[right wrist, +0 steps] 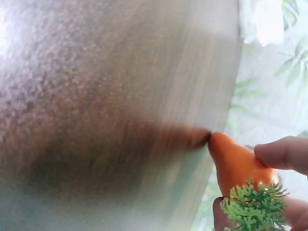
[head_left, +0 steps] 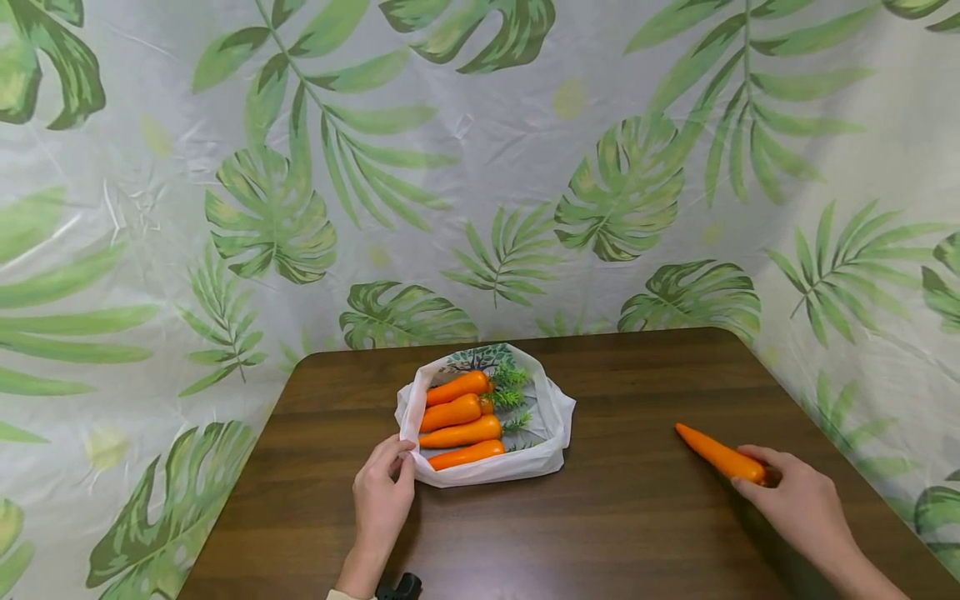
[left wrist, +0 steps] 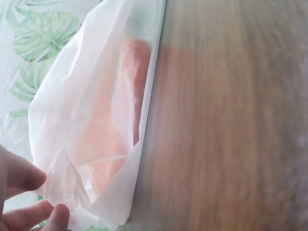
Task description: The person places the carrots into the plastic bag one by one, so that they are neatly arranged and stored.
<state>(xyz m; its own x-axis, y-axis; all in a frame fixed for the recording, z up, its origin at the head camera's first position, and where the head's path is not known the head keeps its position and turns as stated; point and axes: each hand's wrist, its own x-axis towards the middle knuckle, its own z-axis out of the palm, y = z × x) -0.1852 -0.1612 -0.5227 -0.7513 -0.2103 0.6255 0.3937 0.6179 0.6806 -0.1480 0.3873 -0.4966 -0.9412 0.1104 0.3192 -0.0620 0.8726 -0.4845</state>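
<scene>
A white plastic bag [head_left: 561, 421] lies on the table with its mouth spread wide. Inside it are several orange carrots [head_left: 457, 414] with feathery green tops [head_left: 510, 385], lying side by side. My left hand [head_left: 381, 492] pinches the bag's near left edge between thumb and fingers; in the left wrist view the thin plastic [left wrist: 62, 115] bunches at the fingertips. Over at the right, my right hand [head_left: 802, 497] grips a single carrot [head_left: 712, 450] by its thick end, tip pointing to the far left. Its green leaves [right wrist: 255, 204] show in the right wrist view.
The dark brown wooden table [head_left: 600, 525] has rounded far corners. Behind and beside it hangs a pale sheet [head_left: 510, 150] printed with green leaves. A black band [head_left: 401, 587] is at the left wrist.
</scene>
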